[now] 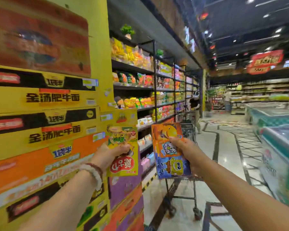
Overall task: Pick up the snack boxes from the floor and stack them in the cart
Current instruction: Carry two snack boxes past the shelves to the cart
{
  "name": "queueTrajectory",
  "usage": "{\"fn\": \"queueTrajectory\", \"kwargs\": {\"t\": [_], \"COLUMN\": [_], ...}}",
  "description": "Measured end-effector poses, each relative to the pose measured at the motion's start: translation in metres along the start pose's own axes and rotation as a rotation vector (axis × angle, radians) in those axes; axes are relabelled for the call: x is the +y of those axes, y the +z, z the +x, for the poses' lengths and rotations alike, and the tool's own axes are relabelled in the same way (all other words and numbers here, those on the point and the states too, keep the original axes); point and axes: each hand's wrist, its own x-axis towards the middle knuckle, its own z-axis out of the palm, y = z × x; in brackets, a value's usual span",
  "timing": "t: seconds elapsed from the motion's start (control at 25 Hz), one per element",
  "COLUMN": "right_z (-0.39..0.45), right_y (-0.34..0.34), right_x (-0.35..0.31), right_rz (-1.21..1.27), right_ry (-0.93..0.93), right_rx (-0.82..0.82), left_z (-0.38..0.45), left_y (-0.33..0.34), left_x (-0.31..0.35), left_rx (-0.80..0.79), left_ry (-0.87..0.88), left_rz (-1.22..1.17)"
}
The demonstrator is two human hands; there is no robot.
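- Far left: stacked noodle cartons (45, 104) in yellow, black and orange, printing blurred, filling the wall from top to bottom.
- Left hand (110, 154) raised in front of the cartons, bead bracelets (94, 172) on the wrist, thumb across the face of a yellow snack box (123, 150) and the other fingers hidden behind it, pinching it upright.
- Behind, between both boxes: dark shelves (150, 90) packed with bright snack bags.
- Right hand (188, 155) holding an orange-and-blue snack box (170, 150) just beside the yellow one, not touching; thumb pressed on its front, remaining fingers curled behind.
- Below and behind the right hand: wire cart (188, 189) on the tiled floor (227, 147); contents not discernible.
- Far right: chest freezers (277, 127) along the aisle.
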Motion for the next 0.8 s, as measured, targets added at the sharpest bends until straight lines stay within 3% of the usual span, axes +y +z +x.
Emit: {"fn": "queueTrajectory", "kwargs": {"t": [0.12, 0.32, 0.52, 0.8], "right_z": [0.059, 0.134, 0.218, 0.382], "right_y": [-0.029, -0.083, -0.145, -0.22], "right_x": [0.003, 0.004, 0.027, 0.054], "right_rz": [0.003, -0.05, -0.07, -0.116], "right_ry": [-0.014, -0.052, -0.025, 0.012], "right_rx": [0.089, 0.218, 0.315, 0.325], "left_z": [0.093, 0.216, 0.311, 0.454], "left_y": [0.03, 0.093, 0.169, 0.262], "left_x": [-0.011, -0.031, -0.07, -0.11], "left_rx": [-0.145, -0.275, -0.356, -0.4], "left_ry": [0.046, -0.038, -0.085, -0.105], "left_rz": [-0.017, -0.067, -0.106, -0.189]}}
